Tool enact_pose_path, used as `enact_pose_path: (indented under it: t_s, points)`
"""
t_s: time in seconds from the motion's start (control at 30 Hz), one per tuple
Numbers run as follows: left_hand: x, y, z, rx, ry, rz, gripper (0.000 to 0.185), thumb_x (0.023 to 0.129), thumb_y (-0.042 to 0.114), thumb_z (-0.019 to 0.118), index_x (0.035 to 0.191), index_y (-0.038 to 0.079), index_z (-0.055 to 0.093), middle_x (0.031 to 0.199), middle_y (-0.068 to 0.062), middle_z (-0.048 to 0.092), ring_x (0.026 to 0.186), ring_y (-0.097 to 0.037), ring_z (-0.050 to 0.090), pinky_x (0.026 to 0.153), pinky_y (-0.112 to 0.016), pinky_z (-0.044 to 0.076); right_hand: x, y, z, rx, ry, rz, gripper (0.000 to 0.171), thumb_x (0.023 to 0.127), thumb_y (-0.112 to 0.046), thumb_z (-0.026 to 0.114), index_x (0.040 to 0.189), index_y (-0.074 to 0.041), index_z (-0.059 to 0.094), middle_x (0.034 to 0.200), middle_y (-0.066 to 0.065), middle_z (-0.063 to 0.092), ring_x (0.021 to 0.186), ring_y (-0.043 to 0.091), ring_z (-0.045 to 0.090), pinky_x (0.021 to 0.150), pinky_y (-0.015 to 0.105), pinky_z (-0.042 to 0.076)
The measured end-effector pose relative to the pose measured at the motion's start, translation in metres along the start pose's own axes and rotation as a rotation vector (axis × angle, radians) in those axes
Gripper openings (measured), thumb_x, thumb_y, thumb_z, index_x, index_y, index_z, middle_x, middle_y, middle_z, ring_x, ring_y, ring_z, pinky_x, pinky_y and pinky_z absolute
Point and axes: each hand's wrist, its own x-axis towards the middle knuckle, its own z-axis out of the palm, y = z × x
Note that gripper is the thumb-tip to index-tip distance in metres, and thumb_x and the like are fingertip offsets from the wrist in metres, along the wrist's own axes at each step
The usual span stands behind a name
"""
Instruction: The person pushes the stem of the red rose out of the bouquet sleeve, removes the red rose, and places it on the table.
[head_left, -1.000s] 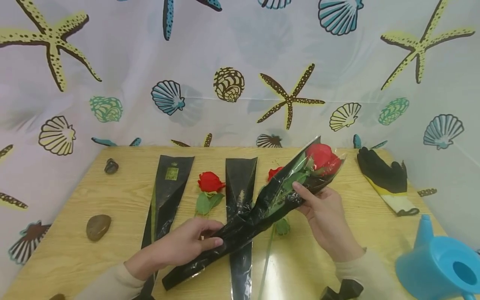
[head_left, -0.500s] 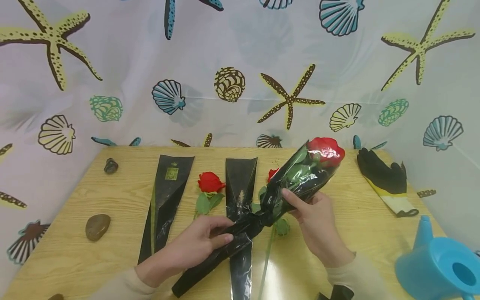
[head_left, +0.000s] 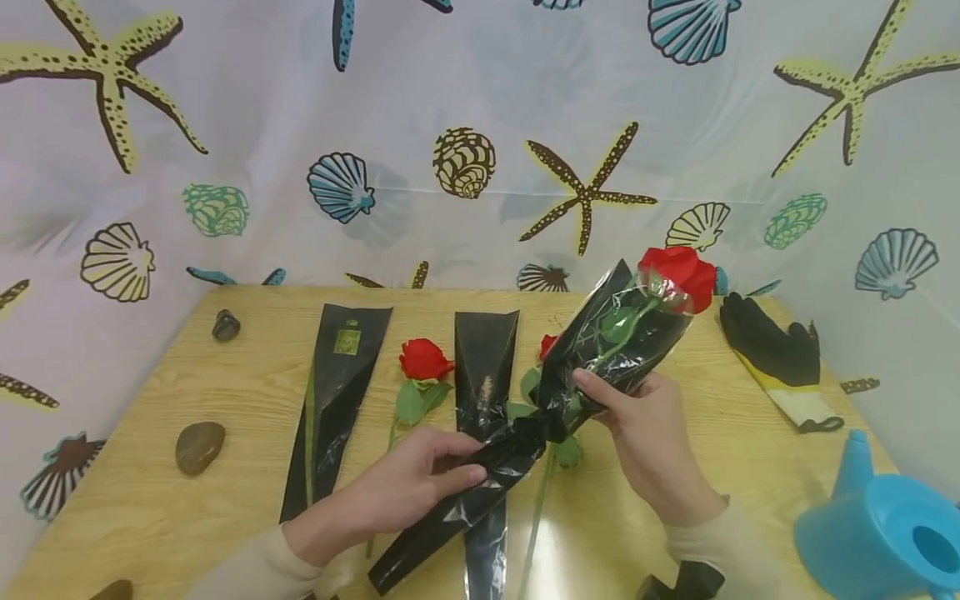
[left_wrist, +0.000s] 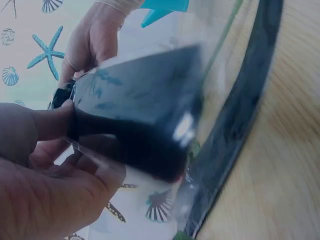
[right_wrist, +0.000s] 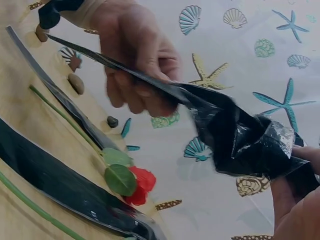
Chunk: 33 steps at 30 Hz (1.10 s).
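Observation:
Both hands hold a black-and-clear flower sleeve slantwise above the table. Inside it is a rose whose red head sticks out past the wide upper opening; its green stem and leaves show through the clear side. My left hand pinches the narrow lower part between thumb and fingers. Higher up, my right hand grips the wide part with its thumb on the front. Between the hands the film is crumpled, as the right wrist view shows in the bunched sleeve. The lower stem is hidden.
Two more black sleeves lie flat, one at left and one in the middle. A red rose lies between them; another is partly covered. Stones are at left, a work glove and blue watering can at right.
The rose head has come up out of the sleeve's top, where it was behind the film before. My left hand has shifted right along with the sleeve, which has crumpled more in the middle.

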Motion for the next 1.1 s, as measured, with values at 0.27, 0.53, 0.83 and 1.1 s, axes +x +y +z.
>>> enact_pose_path:
  t_s: [0.27, 0.53, 0.83, 1.1]
  points:
    - [-0.010, -0.009, -0.009, -0.031, -0.071, -0.026, 0.032, 0.096, 0.012, 0.066, 0.069, 0.008, 0.051, 0.065, 0.005, 0.031, 0.062, -0.010, 0.036, 0.058, -0.023, 0.034, 0.007, -0.021, -0.013, 0.055, 0.047, -0.001, 0.057, 0.087, -0.009, 0.078, 0.137, -0.001, 0.052, 0.137, 0.011, 0.053, 0.120, 0.024, 0.055, 0.095, 0.033, 0.048]
    - [-0.008, -0.008, -0.012, 0.031, -0.079, -0.014, 0.027, 0.093, 0.012, 0.070, 0.077, 0.008, 0.049, 0.069, 0.000, 0.032, 0.064, -0.012, 0.037, 0.059, -0.026, 0.032, 0.006, -0.022, -0.009, 0.038, 0.049, -0.023, 0.057, 0.084, -0.007, 0.079, 0.136, -0.001, 0.055, 0.134, 0.012, 0.058, 0.118, 0.025, 0.057, 0.093, 0.036, 0.049]
    - [-0.003, 0.000, -0.004, 0.139, -0.012, -0.021, 0.036, 0.090, 0.014, 0.075, 0.073, 0.009, 0.043, 0.068, 0.002, 0.030, 0.063, -0.011, 0.034, 0.058, -0.027, 0.030, 0.009, -0.031, -0.014, 0.054, 0.049, -0.067, 0.057, 0.088, -0.015, 0.077, 0.137, -0.001, 0.052, 0.134, 0.011, 0.056, 0.115, 0.022, 0.058, 0.093, 0.034, 0.049]
    - [-0.004, -0.001, 0.001, 0.090, 0.004, 0.009, 0.034, 0.088, 0.007, 0.075, 0.072, 0.010, 0.045, 0.069, 0.002, 0.030, 0.063, -0.009, 0.042, 0.058, -0.026, 0.036, 0.005, -0.031, -0.012, 0.065, 0.039, -0.072, 0.059, 0.086, -0.011, 0.078, 0.139, -0.002, 0.052, 0.136, 0.010, 0.057, 0.122, 0.024, 0.054, 0.096, 0.034, 0.047]
